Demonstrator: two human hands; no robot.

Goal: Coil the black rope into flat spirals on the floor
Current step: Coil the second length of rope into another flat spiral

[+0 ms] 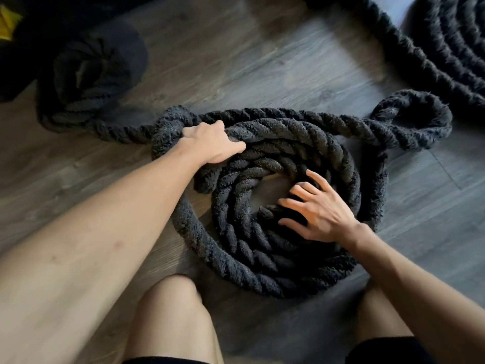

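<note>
A thick, fuzzy black rope (265, 258) lies wound in several turns on the grey wooden floor (236, 69), with a small bare gap at its centre. My left hand (212, 143) grips an outer turn at the coil's upper left, fingers curled over it. My right hand (319, 210) rests with spread fingers on the inner turns at the centre right, next to the rope's inner end. A loose loop (417, 122) of the same rope sticks out at the upper right. Another stretch runs off to the left.
A second flat black rope coil (446, 48) lies at the top right. A dark bundle (91, 74) sits at the upper left, with a yellow object (6, 22) at the left edge. My bare knees (173, 311) are just below the coil.
</note>
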